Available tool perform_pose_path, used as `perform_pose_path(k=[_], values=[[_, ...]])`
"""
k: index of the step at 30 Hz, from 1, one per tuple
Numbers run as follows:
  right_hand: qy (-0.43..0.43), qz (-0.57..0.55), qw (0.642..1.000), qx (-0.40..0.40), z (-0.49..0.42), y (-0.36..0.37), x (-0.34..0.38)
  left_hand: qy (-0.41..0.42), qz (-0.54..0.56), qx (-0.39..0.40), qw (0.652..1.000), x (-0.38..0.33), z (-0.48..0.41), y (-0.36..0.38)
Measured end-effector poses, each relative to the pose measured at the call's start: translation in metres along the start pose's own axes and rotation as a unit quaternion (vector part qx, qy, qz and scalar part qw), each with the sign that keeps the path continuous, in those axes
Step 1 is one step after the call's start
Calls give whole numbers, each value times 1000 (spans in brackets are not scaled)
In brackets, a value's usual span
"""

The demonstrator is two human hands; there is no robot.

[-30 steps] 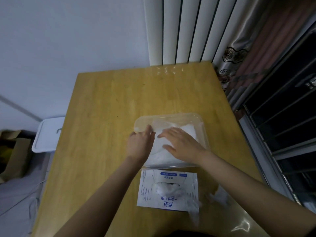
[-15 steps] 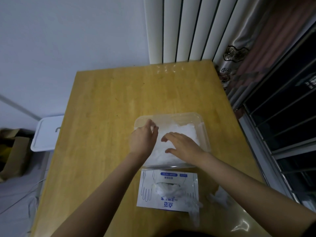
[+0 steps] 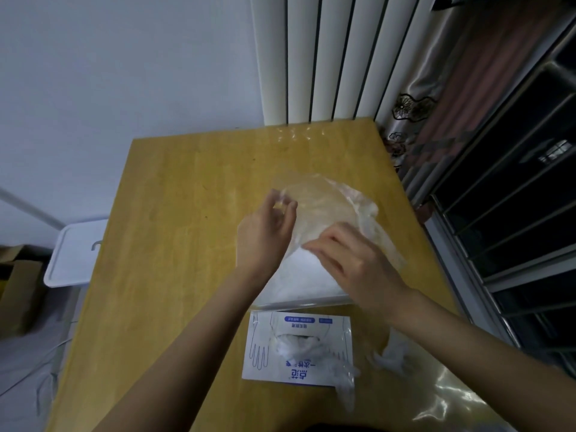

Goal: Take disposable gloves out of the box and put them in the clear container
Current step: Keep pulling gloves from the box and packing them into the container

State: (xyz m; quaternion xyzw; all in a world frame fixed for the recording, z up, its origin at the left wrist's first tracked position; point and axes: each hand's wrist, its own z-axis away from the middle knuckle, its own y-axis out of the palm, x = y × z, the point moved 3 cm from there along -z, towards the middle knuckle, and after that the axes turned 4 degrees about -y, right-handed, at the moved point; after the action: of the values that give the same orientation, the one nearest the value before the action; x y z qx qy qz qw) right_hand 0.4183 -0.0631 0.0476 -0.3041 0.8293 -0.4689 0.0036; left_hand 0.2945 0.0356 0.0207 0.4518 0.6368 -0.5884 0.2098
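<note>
Both hands have come up off the glove pile since the earlier frames, and a thin clear film now hangs stretched between them above the clear container

Far left, off the table: cardboard box on the floor, and a white lidded bin against the table edge

Wooden table: bears all the task items

Left hand: raised, thumb and fingertips closed in a pinch on the film's upper left edge

Film: translucent and blurred; cannot tell whether it is one glove or several. It covers the far half of the container from view

Container: near rim visible and resting on the table, with a white glove pile inside it, below the film

Glove box: white with blue print, flat on the table just on the near side of the container. Crumpled gloves bulge from its opening, and one glove trails off its near right corner

Right hand: fingers curled, thumb meeting them on the film's lower edge, above the pile

Loose glove: crumpled on the table just right of the box, under the right forearm

Behind the table: white ribbed panel. To the right are a curtain and a dark window frame
</note>
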Motion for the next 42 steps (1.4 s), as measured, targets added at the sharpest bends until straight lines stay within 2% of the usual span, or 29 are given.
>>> perform_pose_path(k=[2,6,11,13,15,18,20,21,23,25,27,29,32,35,39,41,42], values=[[-16,5,998,59,11,15,4,-33,-31,5,999,16,5,-1],[44,-21,984,171,32,60,-13,-86,-179,65,978,52,15,3],[144,-58,935,320,36,94,-22,-71,-355,154,920,70,17,13],[190,-81,907,366,31,97,-21,-63,-391,166,903,68,15,17],[222,-87,902,360,26,97,-21,-54,-387,132,911,66,14,18],[222,-32,940,257,19,90,-27,43,-333,60,940,61,15,22],[211,-13,946,247,14,92,-34,90,-319,108,937,61,19,31],[205,-7,939,277,14,97,-38,104,-328,155,926,63,22,37],[193,15,911,363,19,110,-46,87,-379,266,882,76,28,51],[196,37,881,429,27,121,-55,47,-463,360,809,90,32,61],[207,54,860,464,34,128,-62,26,-524,414,744,101,35,67],[221,60,848,479,38,135,-69,19,-557,430,710,109,33,73],[240,54,831,499,43,141,-77,16,-586,422,692,115,30,75],[241,60,815,523,44,141,-84,19,-594,411,691,120,32,76],[257,30,814,519,36,133,-85,21,-598,410,688,119,30,74],[285,-2,830,480,30,122,-80,31,-604,407,685,113,26,71],[289,-12,850,440,25,115,-78,36,-604,397,690,108,23,68]])
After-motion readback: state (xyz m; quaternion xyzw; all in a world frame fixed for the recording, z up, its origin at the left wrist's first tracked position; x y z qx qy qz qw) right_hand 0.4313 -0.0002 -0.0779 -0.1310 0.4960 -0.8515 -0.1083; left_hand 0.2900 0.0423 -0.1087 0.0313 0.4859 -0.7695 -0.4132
